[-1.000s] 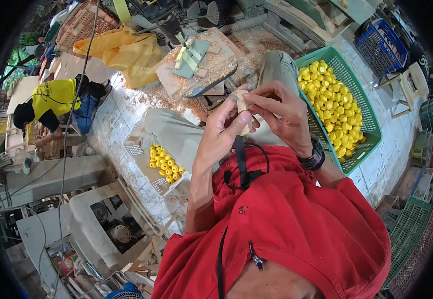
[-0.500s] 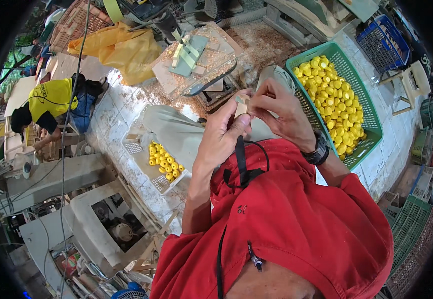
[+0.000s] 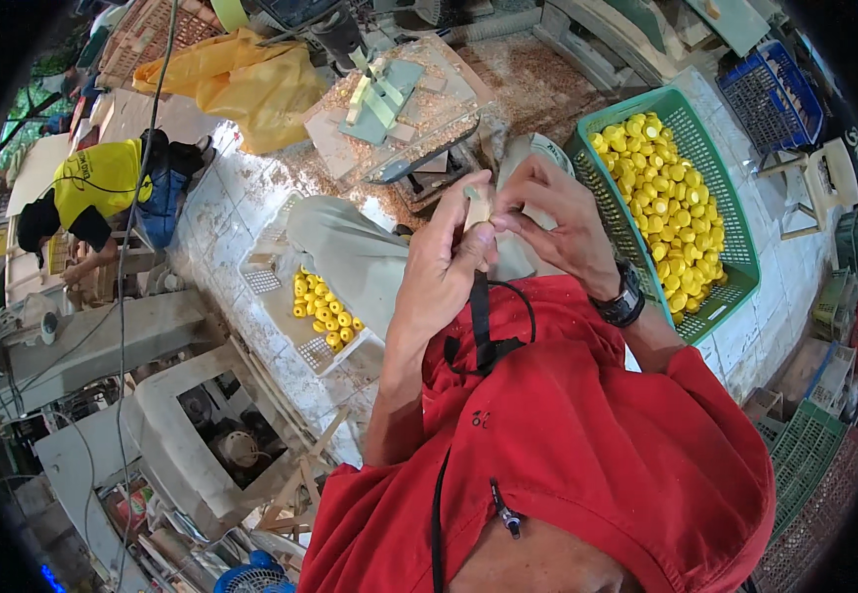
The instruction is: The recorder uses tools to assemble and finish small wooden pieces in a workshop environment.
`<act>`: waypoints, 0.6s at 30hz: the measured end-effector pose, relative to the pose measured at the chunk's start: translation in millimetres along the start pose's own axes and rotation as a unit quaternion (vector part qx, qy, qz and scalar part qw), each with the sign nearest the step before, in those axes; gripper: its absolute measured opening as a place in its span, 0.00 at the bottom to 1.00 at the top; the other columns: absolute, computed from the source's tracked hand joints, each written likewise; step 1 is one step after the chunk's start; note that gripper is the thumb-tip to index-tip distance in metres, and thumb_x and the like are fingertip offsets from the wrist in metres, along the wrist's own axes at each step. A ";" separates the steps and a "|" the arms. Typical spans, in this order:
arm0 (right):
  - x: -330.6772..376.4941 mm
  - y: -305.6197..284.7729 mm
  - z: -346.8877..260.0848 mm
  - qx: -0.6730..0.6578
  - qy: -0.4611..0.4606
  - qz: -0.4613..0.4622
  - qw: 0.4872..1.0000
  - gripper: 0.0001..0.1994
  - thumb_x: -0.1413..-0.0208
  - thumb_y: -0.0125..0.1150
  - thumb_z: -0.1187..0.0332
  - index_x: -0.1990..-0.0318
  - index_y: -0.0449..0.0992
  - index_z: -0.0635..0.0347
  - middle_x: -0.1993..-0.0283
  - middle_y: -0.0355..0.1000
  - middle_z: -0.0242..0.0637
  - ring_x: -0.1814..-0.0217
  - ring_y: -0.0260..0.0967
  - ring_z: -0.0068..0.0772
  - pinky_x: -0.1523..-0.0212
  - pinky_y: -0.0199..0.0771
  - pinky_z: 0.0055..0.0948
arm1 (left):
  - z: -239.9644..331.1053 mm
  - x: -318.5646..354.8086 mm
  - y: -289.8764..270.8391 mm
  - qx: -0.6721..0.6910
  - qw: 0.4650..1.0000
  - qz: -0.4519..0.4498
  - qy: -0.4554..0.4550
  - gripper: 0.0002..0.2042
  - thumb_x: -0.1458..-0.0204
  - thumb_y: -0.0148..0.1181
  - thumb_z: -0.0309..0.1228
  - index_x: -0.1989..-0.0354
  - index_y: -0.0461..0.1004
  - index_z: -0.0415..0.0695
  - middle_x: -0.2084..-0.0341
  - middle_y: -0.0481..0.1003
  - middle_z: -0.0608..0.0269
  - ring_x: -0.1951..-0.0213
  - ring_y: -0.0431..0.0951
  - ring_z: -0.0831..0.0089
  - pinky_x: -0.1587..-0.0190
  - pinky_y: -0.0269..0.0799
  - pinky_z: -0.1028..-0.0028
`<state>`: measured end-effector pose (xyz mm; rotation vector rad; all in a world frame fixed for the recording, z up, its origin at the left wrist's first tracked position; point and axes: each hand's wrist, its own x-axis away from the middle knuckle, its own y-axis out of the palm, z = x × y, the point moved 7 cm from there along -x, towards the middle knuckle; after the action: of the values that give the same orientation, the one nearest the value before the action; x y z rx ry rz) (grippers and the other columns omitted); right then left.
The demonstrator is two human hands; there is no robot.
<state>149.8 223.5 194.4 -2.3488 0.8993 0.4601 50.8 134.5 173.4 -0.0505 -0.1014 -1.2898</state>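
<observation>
My left hand (image 3: 439, 265) is closed around a small pale tan piece (image 3: 478, 210), its thumb pressed along the near side. A grey-green patch shows near the piece's far end; I cannot make out exactly what it is. From the right, my right hand (image 3: 559, 219) brings thumb and fingertips together at the piece's edge, in a pinch. Both hands are in front of my red top, over my lap. To the right stands a green plastic crate (image 3: 751, 259) heaped with yellow round pieces (image 3: 658, 203). More yellow pieces (image 3: 322, 308) lie in a white basket (image 3: 322, 362) at the left.
Ahead is a low work table (image 3: 335, 148) with a green jig (image 3: 381, 104), wood bits and shavings. A yellow sack (image 3: 251, 89) lies beyond it. At the left, a person in a yellow shirt (image 3: 101, 183) bends over. A blue crate (image 3: 770, 94) sits far right.
The view has shifted slightly. My right fingers have closed in a little on the pale piece, while my left hand keeps its hold. The bending person at the left has barely moved.
</observation>
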 end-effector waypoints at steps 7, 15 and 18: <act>-1.5 -3.7 -9.0 0.017 -0.020 0.036 0.999 0.13 0.53 0.67 0.76 0.57 0.76 0.59 0.70 0.68 0.36 0.68 0.70 0.32 0.68 0.70 0.28 | -1.4 -1.9 -1.6 0.055 0.998 0.000 0.010 0.21 0.39 0.48 0.26 0.37 0.59 0.42 0.67 0.74 0.64 0.72 0.71 0.80 0.67 0.69 0.78; 8.2 6.0 -9.4 0.092 -0.072 -0.017 0.993 0.10 0.53 0.63 0.79 0.62 0.72 0.65 0.67 0.67 0.40 0.67 0.69 0.39 0.68 0.70 0.32 | -9.6 6.6 -2.0 -0.036 0.998 0.004 -0.048 0.20 0.42 0.50 0.24 0.40 0.61 0.41 0.70 0.73 0.62 0.74 0.72 0.77 0.70 0.69 0.75; 16.4 16.1 3.7 0.105 -0.114 -0.118 0.981 0.10 0.49 0.57 0.78 0.60 0.65 0.68 0.62 0.67 0.45 0.61 0.69 0.48 0.64 0.71 0.40 | 3.0 9.9 2.2 -0.112 0.993 -0.007 -0.037 0.19 0.44 0.51 0.22 0.43 0.63 0.41 0.72 0.73 0.57 0.76 0.73 0.71 0.69 0.69 0.71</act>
<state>149.9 208.0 177.0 -2.1228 0.5280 0.4979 55.5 125.9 177.5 -0.2914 -0.0201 -1.3090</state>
